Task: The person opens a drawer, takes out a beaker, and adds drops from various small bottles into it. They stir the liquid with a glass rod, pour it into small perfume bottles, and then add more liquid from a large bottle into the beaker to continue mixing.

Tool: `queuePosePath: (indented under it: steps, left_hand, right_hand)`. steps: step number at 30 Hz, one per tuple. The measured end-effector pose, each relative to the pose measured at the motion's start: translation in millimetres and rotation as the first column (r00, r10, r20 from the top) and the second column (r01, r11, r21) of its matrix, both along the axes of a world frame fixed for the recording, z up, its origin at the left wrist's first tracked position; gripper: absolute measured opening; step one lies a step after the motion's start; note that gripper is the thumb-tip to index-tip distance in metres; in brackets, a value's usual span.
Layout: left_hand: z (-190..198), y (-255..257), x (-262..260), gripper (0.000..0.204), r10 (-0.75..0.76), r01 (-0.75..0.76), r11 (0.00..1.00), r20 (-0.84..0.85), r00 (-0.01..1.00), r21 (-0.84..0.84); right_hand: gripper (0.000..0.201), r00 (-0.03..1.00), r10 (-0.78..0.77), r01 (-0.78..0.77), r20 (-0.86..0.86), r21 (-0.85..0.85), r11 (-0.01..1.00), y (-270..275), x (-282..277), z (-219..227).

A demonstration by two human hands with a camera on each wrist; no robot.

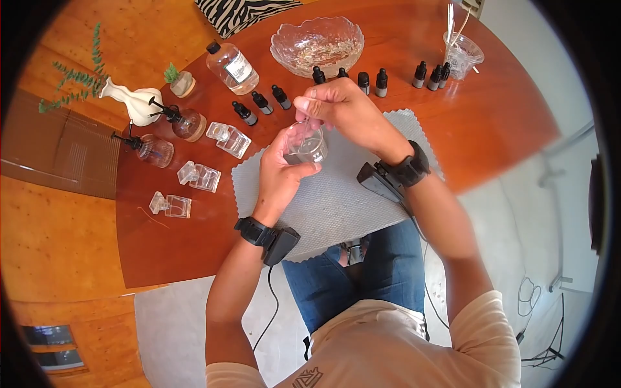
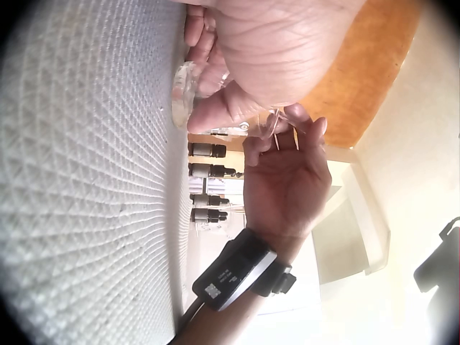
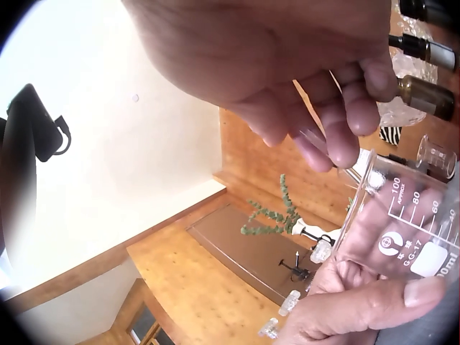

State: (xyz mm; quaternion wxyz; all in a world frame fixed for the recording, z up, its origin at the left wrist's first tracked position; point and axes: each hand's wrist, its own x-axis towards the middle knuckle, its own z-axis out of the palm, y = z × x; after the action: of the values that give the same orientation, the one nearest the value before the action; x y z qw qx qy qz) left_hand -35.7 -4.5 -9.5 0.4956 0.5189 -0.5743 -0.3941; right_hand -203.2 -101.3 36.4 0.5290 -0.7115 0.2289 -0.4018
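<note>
A clear glass beaker point(image 1: 312, 150) with printed volume marks point(image 3: 424, 215) is gripped by the left hand point(image 1: 279, 169), thumb on one side and fingers round the other. It is tilted above the grey textured mat point(image 1: 349, 194). Above its rim, the right hand point(image 1: 354, 115) pinches a thin clear rod point(image 3: 350, 171) between thumb and fingers, and the rod's lower part goes into the beaker's mouth. From the left wrist, the right hand point(image 2: 287, 190) appears beyond the left palm point(image 2: 280, 50). Whether the beaker holds liquid I cannot tell.
Several dark dropper bottles point(image 1: 261, 102) line the mat's far side. Behind stand a large labelled bottle point(image 1: 234, 68) and a glass bowl point(image 1: 317, 48). Square glass bottles point(image 1: 204, 177), pump bottles point(image 1: 155, 150) and a white vase point(image 1: 132, 100) stand left; a plastic cup point(image 1: 463, 58) stands far right.
</note>
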Motion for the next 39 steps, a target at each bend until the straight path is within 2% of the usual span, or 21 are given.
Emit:
queuePosePath:
  steps: [1,4,7,10,13,16,19,22,25,28,31,34,37,39]
  left_hand:
    - [0,0,1,0.067,0.004,-0.004,1.000,0.012,1.000,0.003]
    - [0,1,1,0.067,0.016,-0.017,1.000,0.026,1.000,0.016]
    - [2,2,-1,0.067,0.020,-0.020,0.999,-0.007,1.000,0.029]
    - [-1,0,0,0.068,0.009,-0.009,1.000,-0.019,1.000,0.023]
    - [0,0,0,0.069,0.021,-0.021,1.000,0.021,1.000,0.008]
    - [0,0,0,0.069,0.025,-0.025,1.000,0.026,0.999,0.004]
    - [-1,-1,2,0.069,0.012,-0.012,1.000,0.032,0.999,0.000]
    - [0,0,1,0.069,0.023,-0.023,1.000,0.023,0.999,0.010]
    - [0,0,0,0.069,0.021,-0.021,1.000,0.012,1.000,0.008]
    - [1,1,0,0.067,0.012,-0.012,1.000,0.009,1.000,0.010]
    - [2,1,0,0.068,0.016,-0.016,0.999,-0.003,1.000,0.029]
    - [1,1,0,0.068,0.019,-0.019,1.000,0.003,1.000,0.010]
    - [-1,0,1,0.068,0.009,-0.009,1.000,0.010,1.000,0.006]
    - [1,1,0,0.068,0.015,-0.014,0.999,-0.007,1.000,0.031]
  right_hand:
    - [0.035,1.000,0.013,-0.013,0.027,-0.001,1.000,1,1,-1]
    - [0.037,0.997,0.022,-0.023,-0.077,-0.006,1.000,0,-2,4]
    - [0.037,0.998,-0.050,0.051,-0.040,0.034,0.998,0,-2,3]
    - [0.038,0.998,-0.023,0.023,0.059,0.009,1.000,1,3,-2]
    - [0.038,0.998,0.012,-0.011,-0.069,0.009,1.000,1,-2,5]
    - [0.038,0.996,-0.053,0.054,-0.078,0.014,0.998,0,-3,3]
    - [0.039,0.999,-0.026,0.026,0.043,0.005,1.000,0,3,-3]
    - [0.041,0.999,0.020,-0.019,-0.040,0.021,1.000,-1,0,0]
    - [0.045,0.996,-0.041,0.042,-0.080,0.000,0.999,-2,-3,1]
    - [0.045,0.998,-0.047,0.046,0.047,0.016,0.999,-1,4,-6]
    - [0.042,0.997,-0.008,0.009,-0.071,0.010,1.000,1,-2,2]
    - [0.042,0.993,-0.059,0.058,-0.098,-0.010,0.998,-3,-3,1]
    - [0.041,0.998,-0.050,0.049,0.043,0.014,0.999,0,2,-3]
    - [0.042,0.999,-0.027,0.027,-0.037,0.005,1.000,0,0,-1]
